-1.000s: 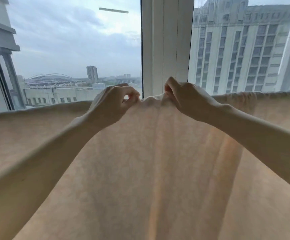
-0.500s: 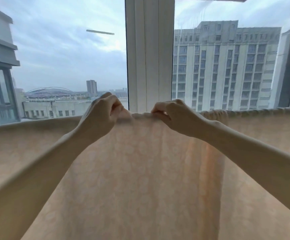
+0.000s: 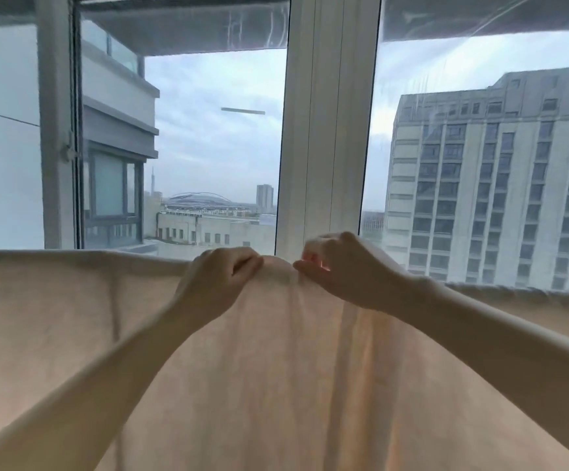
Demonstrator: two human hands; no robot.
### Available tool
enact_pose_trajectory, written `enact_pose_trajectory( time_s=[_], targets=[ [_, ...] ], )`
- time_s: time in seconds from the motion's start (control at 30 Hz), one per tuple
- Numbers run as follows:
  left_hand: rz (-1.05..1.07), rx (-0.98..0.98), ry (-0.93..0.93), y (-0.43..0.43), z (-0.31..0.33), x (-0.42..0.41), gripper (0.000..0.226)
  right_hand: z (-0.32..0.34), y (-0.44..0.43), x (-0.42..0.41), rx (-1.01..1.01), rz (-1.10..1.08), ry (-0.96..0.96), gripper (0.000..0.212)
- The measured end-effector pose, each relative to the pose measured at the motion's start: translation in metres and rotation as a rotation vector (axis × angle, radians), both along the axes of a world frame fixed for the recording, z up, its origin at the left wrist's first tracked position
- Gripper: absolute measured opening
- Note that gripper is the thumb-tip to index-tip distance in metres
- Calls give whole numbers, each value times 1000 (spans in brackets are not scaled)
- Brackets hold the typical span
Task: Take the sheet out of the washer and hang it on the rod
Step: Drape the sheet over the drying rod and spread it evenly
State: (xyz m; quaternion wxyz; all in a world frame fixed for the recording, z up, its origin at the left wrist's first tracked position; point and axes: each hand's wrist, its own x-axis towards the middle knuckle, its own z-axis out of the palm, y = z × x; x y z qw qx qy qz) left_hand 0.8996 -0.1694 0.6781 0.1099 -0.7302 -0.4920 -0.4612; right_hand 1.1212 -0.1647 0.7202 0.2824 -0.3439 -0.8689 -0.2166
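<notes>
Head view, six o'clock: thin beige fabric sheet (image 3: 276, 375), seemingly soft, light; top fold pinched by left hand (image 3: 220, 278) and right hand (image 3: 342, 271).

High-rise home by a window (image 3: 327, 130), sheet (image 3: 276, 368) hung drying, tower block (image 3: 497, 185) outside

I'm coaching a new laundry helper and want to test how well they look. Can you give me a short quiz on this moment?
1. True or false: the left hand and the right hand both pinch the top edge of the sheet.
2. What stands straight behind the hands? A) a white window post B) a washer C) a door
3. What colour is the sheet?
Key: 1 true; 2 A; 3 pale beige.
</notes>
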Motion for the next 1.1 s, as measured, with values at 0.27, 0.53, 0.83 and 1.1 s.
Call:
enact_pose_trajectory(
  time_s=[0.27, 0.53, 0.83, 1.1],
  targets=[
    [45, -60, -31, 3, 4, 2, 37, -17, 2, 42, 90, 46, 28, 16],
    [9, -76, 8, 4, 7, 3, 36, -13, -10, 74, 151, -23, 97, 21],
    [-217, -122, 146, -6, 14, 83, 22, -19, -28, 82, 73, -46, 61, 29],
    [-271, -118, 98, 10, 22, 107, 16, -28, -30, 121, 140, -41, 96, 19]
  ],
)
